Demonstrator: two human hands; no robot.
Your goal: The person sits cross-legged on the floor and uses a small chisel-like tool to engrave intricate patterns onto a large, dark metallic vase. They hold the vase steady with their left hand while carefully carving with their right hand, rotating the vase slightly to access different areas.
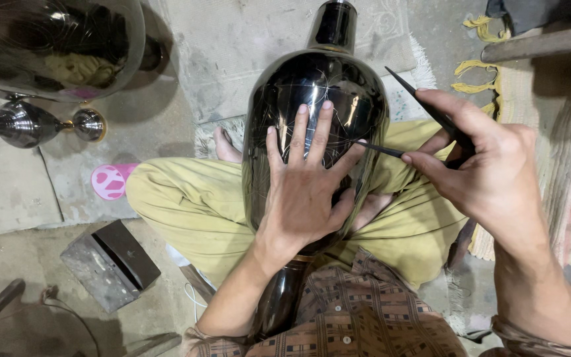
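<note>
Black metal vase (312, 86) lies across a seated person's lap, left hand (302, 192) spread flat on it, right hand (490, 172) gripping a thin engraving tool (381, 149) against its surface.

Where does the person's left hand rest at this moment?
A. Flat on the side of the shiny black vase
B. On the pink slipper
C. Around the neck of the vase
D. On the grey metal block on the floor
A: the left hand lies with spread fingers on the belly of the black vase, while the right hand holds a thin pointed tool against it.
</note>
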